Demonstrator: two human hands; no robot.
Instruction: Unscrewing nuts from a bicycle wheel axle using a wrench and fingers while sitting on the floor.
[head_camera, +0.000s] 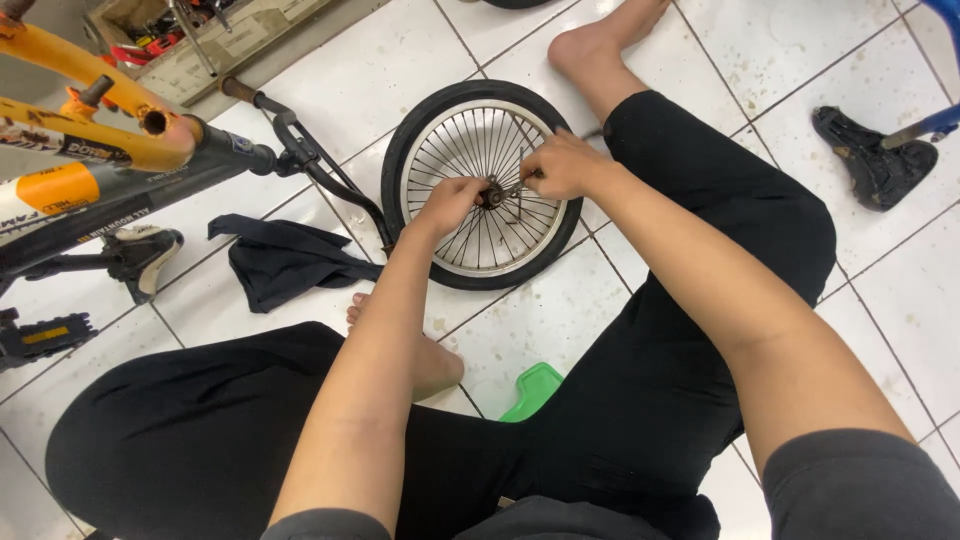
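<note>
A small bicycle wheel (420, 130) with a black tyre and silver spokes lies flat on the white tiled floor between my legs. My left hand (447, 203) pinches the rusty hub (492, 194) at the wheel's centre. My right hand (562, 165) is closed on a thin metal tool (520, 185) that reaches the hub from the right. Both hands meet over the axle.
An orange and black bicycle frame (90, 150) lies at the left with its handlebar (320, 170) beside the wheel. A dark cloth (285, 258) lies on the tiles. A green plastic piece (532, 390) sits under my leg. A black saddle (872, 155) rests at right; a toolbox (190, 40) stands at the back.
</note>
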